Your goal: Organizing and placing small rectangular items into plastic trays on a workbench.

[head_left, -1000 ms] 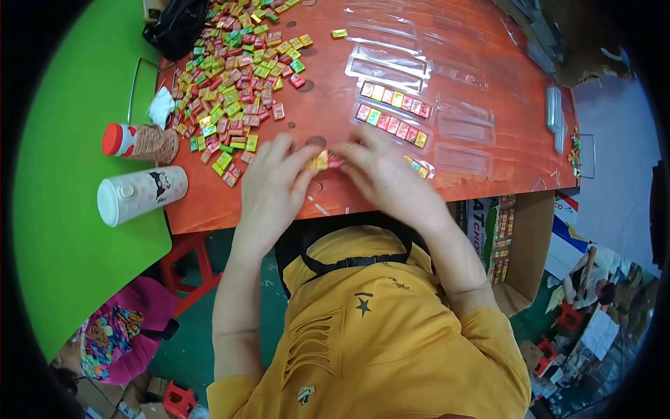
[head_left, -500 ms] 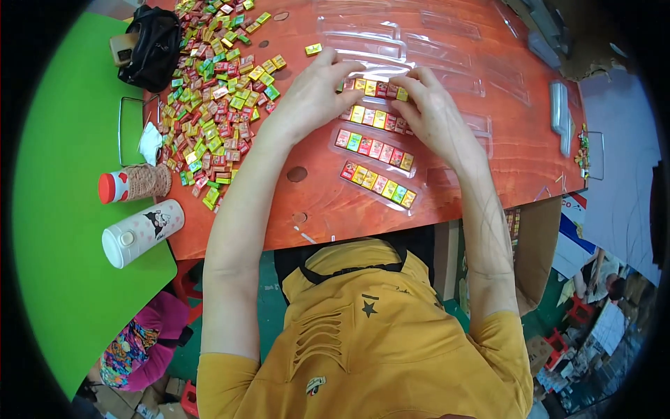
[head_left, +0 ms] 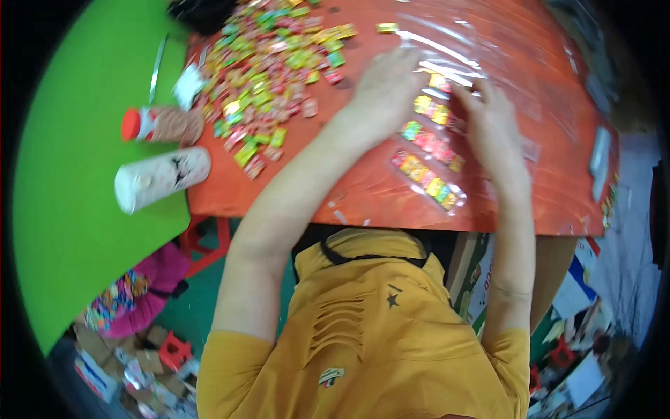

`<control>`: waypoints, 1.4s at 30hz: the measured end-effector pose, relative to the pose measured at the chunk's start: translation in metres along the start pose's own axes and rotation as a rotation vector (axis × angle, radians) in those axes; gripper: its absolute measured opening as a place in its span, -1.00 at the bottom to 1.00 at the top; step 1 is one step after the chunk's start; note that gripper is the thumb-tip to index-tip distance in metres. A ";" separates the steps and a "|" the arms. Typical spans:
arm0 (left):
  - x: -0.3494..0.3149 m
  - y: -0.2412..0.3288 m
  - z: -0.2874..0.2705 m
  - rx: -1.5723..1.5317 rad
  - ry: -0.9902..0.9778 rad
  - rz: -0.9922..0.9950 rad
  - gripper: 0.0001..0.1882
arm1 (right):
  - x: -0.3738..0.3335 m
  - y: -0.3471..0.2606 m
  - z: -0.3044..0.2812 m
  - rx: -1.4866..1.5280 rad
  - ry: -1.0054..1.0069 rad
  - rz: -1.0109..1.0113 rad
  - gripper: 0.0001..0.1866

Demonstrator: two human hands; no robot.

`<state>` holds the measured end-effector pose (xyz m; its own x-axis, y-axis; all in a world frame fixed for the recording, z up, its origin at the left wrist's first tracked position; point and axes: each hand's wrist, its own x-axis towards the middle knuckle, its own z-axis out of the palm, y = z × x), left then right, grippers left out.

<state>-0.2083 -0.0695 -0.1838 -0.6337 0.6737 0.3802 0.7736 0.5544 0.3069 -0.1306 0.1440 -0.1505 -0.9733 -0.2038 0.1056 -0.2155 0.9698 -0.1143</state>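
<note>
Blur softens the whole picture. My left hand (head_left: 392, 89) is at the left end of a clear plastic tray holding a short row of small coloured boxes (head_left: 438, 82); its fingers are smeared. At that row's right end is my right hand (head_left: 493, 119), thumb and fingers bent toward the boxes, though whether they grip is not clear. Nearer to me lie three more trays with rows of yellow, red and green boxes: one row (head_left: 433, 109) just below, a second row (head_left: 431, 143), and the nearest row (head_left: 426, 179).
Left of my hands spreads a big heap of loose small boxes (head_left: 262, 87), with one yellow box (head_left: 387, 28) apart. Empty clear trays (head_left: 447, 35) lie beyond. A white bottle (head_left: 164, 178) and a red-capped jar (head_left: 164, 126) stand at the left. Beside the red tabletop (head_left: 349, 199) is a green surface (head_left: 77, 174).
The whole view has shifted, so the table, boxes and hands appear farther right and higher up, and blurrier. Both hands stay at the same far row.
</note>
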 end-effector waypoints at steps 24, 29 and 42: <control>-0.246 0.006 -0.095 -0.042 0.497 -0.809 -0.76 | 0.020 -0.263 0.050 0.435 0.010 -0.357 -0.70; -0.243 0.022 -0.099 -0.097 0.407 -0.787 -0.65 | 0.003 -0.256 0.047 0.498 -0.019 -0.370 -0.69; -0.227 0.028 -0.097 -0.070 0.281 -0.853 -0.62 | 0.000 -0.241 0.056 0.498 0.032 -0.301 -0.78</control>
<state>-0.0426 -0.2543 -0.1763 -0.9754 -0.1026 0.1951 0.0448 0.7742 0.6313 -0.0832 -0.0977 -0.1779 -0.8620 -0.4493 0.2348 -0.5015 0.6882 -0.5243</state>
